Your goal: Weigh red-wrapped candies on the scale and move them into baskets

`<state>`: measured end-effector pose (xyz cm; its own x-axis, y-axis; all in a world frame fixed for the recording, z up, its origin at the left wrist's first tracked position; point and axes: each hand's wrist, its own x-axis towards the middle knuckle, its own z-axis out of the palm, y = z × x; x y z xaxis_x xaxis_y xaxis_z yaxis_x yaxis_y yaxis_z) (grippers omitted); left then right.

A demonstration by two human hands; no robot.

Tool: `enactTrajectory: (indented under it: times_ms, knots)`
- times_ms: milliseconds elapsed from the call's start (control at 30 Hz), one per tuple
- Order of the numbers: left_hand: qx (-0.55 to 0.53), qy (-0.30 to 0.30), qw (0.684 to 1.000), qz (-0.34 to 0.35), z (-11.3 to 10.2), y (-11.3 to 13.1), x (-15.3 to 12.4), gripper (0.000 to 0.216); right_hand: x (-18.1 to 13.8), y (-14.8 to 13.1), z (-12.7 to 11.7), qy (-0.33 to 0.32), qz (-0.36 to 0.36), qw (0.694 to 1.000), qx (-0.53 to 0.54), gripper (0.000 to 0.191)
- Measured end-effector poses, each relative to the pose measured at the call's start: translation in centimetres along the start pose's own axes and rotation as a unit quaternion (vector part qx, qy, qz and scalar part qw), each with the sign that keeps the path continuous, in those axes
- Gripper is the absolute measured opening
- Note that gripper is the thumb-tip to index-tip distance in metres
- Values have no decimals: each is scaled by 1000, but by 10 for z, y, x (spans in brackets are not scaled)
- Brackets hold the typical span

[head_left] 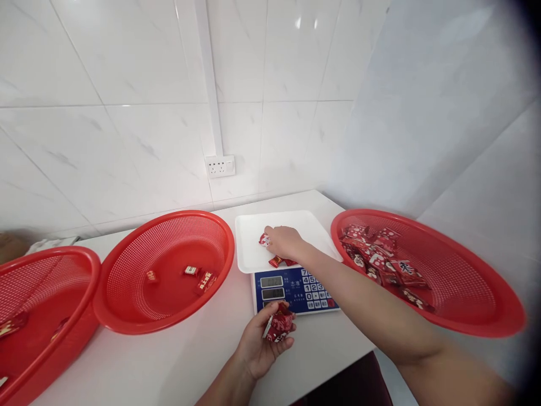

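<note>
My left hand (pixel 257 344) is in front of the scale, palm up, with its fingers curled around red wrapped snack packets (pixel 281 324); how many it holds is hard to see. Over the white weighing tray (pixel 249 254), my right hand (pixel 285 242) pinches a red-and-white packet (pixel 264 239). Red wrappers (pixel 276 261) lie on the tray just below that hand, partly covered by it. The blue panel of the digital scale (pixel 281 301) shows lit displays, and my right forearm crosses part of its keypad.
At right, a red basket (pixel 465 321) holds several red packets (pixel 380 256). Left of the scale, another red basket (pixel 164 321) has a few small packets (pixel 206 282). A third red basket (pixel 80 332) stands at far left. A wall socket (pixel 220 166) is behind the white table (pixel 203 349).
</note>
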<state>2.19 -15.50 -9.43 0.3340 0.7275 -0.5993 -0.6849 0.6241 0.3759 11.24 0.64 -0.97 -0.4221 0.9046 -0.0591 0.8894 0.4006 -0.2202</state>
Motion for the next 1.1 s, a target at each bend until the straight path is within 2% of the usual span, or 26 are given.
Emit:
enactTrajectory:
  times_ms: [167,233,333,467,600,733,900,933,1000,1100]
  knots:
    - [6,8,1000,4,-1,0,0,26,5,-27,-17,60,-72,991,98,53]
    - [6,11,1000,6,-1,1,0,25,6,-29,-26,95,-92,985,111,55]
    - [2,9,1000,7,-1,1,0,26,6,-12,-32,101,-47,992,58,50]
    - [4,1,1000,4,0,-1,1,26,6,26,-21,36,40,999,7,34]
    - [10,-2,1000,2,-1,-2,1,26,12,40,-5,24,54,998,17,31]
    - [18,6,1000,10,-2,-2,1,26,19,16,-9,63,12,994,90,26]
    - [31,-11,999,16,-3,-4,2,23,5,-20,-36,133,-94,967,196,46]
    - [35,-16,999,18,-3,-5,2,23,-1,-22,-39,119,-119,968,187,46]
    - [42,-18,999,21,-3,-6,2,22,-13,-18,-40,49,-153,980,115,41]
    - [49,-16,999,18,-3,-8,3,22,-26,-1,-30,-64,-149,987,-9,35]
